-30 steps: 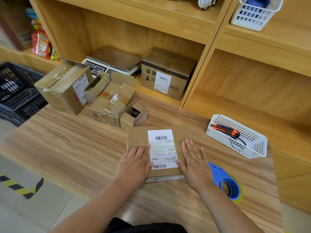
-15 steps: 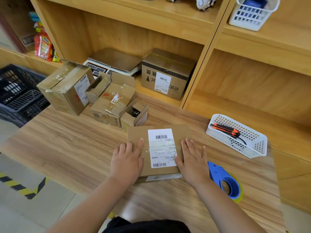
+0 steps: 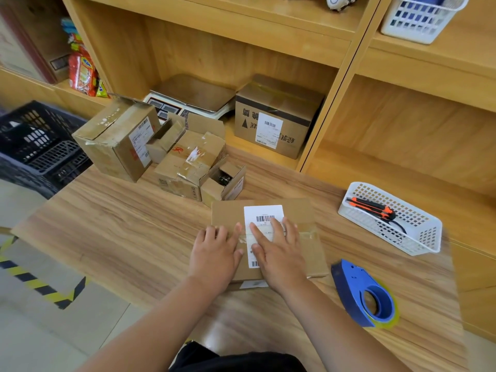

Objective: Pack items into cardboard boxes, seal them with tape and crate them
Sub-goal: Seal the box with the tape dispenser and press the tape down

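Shifted left onto the shipping label (image 3: 264, 214) since half a second ago: right hand (image 3: 279, 255), fingers straight, pressing flat. Left hand (image 3: 214, 255) alongside, likewise flat on the taped cardboard box (image 3: 304, 210), gripping nothing. Box lying flat near the front edge of the wooden table (image 3: 120, 237), blue tape dispenser (image 3: 357, 291) near its right.

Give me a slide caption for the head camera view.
Left hand and right hand press flat on a labelled box, tape dispenser beside it on the table.
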Motion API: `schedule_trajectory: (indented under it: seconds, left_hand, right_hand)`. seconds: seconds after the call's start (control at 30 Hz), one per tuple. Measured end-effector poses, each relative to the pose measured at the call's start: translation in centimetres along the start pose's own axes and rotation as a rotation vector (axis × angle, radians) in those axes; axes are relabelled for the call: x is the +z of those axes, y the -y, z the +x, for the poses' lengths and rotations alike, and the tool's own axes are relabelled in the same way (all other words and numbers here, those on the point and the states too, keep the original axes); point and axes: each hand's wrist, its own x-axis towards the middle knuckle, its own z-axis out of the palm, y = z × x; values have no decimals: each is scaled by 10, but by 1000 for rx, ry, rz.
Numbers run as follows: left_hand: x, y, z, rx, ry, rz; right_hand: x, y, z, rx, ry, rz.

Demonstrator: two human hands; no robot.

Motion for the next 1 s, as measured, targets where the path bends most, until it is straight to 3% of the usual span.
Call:
schedule_trajectory:
  seconds: [0.2,0.4,0.57,0.67,0.8,0.9,1.0]
  left_hand:
    - [2,8,-10,-102,-17,-90]
    - [0,8,-12,-204,96,-149]
    - [0,5,-14,-294,149,-253]
    - [3,3,-13,-310,174,-345]
    - [3,3,-15,-336,178,-442]
    - [1,4,-15,-345,185,-475]
    - [2,5,-15,-343,179,-469]
  right_hand:
    - [-2,-12,-3,86,-33,7]
    - [-12,-54,-13,261,-56,-38]
    - [-9,-58,-11,270,-71,-137]
    - [-11,-34,-9,140,-163,-153]
    - [-2,7,-9,-142,-44,-33]
    - [7,18,-8,-209,46,11]
    - [13,15,-7,-175,10,-57]
